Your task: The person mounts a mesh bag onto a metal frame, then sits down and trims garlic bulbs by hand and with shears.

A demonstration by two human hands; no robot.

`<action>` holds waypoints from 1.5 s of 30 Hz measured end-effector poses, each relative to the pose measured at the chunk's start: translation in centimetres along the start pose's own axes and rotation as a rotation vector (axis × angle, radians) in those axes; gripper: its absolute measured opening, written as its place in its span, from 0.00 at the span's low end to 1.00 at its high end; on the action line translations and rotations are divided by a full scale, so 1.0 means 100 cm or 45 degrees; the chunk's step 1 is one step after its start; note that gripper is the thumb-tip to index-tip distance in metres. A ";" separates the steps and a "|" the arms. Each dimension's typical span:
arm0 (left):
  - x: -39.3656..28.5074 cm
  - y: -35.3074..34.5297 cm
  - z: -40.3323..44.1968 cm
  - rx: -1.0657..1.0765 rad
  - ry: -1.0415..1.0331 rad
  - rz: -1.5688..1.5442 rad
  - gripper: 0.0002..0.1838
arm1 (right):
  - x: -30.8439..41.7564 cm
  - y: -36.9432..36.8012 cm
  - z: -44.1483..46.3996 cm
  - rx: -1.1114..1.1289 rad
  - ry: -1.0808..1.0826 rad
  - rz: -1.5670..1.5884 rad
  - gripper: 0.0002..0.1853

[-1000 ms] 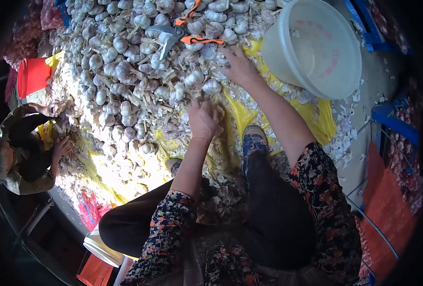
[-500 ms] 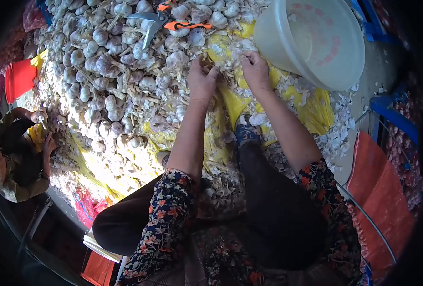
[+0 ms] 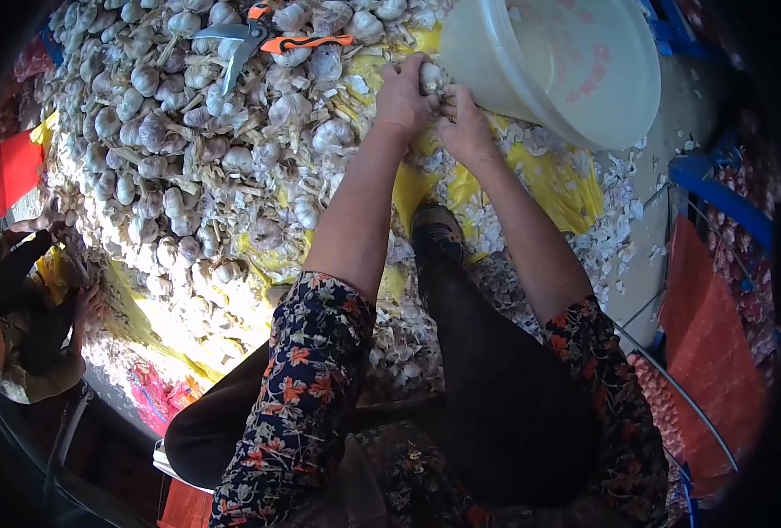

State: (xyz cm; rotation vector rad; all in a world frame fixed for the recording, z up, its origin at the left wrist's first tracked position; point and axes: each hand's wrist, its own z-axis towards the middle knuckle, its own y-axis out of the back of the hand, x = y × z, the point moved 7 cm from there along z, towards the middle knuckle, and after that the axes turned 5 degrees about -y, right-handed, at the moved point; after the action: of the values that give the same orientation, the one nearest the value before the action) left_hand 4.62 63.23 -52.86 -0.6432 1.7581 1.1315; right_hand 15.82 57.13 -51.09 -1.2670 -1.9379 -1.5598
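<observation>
A pale garlic bulb (image 3: pixel 432 77) is between my two hands, beside the tilted tub. My left hand (image 3: pixel 403 99) is closed around its left side. Against the bulb's lower right side, the curled fingers of my right hand (image 3: pixel 468 130) are pressed; their exact grip is partly hidden. Orange-handled pruning shears (image 3: pixel 307 42) lie on the garlic heap (image 3: pixel 170 132) to the left, blades apart, with no hand on them.
A translucent plastic tub (image 3: pixel 465 53) leans on its side at the upper right. Yellow sheeting (image 3: pixel 557 189) and loose papery skins cover the ground. Another person's hand (image 3: pixel 87 304) works at the left edge. Red sacking (image 3: pixel 711 343) and a blue frame (image 3: pixel 725 202) stand at right.
My hands were apart over the skins with no bulb visible. Now they have come together with a garlic bulb between them. The view has shifted slightly to the right.
</observation>
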 end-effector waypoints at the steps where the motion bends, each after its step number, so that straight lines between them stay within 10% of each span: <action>1: 0.009 0.001 -0.001 -0.018 0.015 -0.201 0.33 | -0.002 0.000 -0.001 0.092 0.054 0.196 0.20; 3: 0.012 0.009 -0.019 0.041 0.113 -0.910 0.31 | -0.002 0.004 -0.010 0.279 0.052 0.486 0.21; 6: -0.016 0.028 -0.072 0.271 0.228 -1.031 0.33 | 0.030 0.015 -0.043 0.309 -0.261 0.929 0.25; 9: -0.038 0.035 -0.103 0.136 0.227 -1.119 0.35 | 0.053 0.005 -0.064 0.251 0.046 0.740 0.22; 14: -0.048 0.027 -0.136 -0.244 0.084 -0.997 0.35 | 0.058 -0.002 -0.082 0.125 0.018 0.929 0.14; 17: -0.082 0.040 -0.150 -0.164 -0.144 -0.356 0.38 | 0.049 -0.006 -0.094 0.112 -0.432 1.470 0.12; 19: -0.074 0.036 -0.158 -0.158 -0.111 -0.620 0.38 | 0.042 -0.012 -0.098 0.231 -0.595 1.684 0.13; 24: -0.070 0.039 -0.166 0.064 0.050 -0.512 0.40 | 0.052 -0.007 -0.121 0.406 -0.365 1.136 0.21; 33: -0.087 0.028 -0.170 0.144 0.030 -0.478 0.38 | 0.020 -0.016 -0.113 0.428 -0.788 1.703 0.11; 38: -0.080 0.013 -0.182 -0.086 0.105 -1.471 0.25 | 0.016 -0.030 -0.125 0.634 -0.894 1.921 0.14; 45: -0.061 -0.009 -0.180 -0.499 0.513 -1.821 0.13 | 0.030 0.010 -0.109 -0.084 -0.381 1.105 0.21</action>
State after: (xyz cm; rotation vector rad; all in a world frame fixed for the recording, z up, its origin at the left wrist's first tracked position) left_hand 0.59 46.41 -44.94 -2.0137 0.8566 0.2775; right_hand 12.23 48.46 -44.70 -2.0757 -1.1645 -1.0147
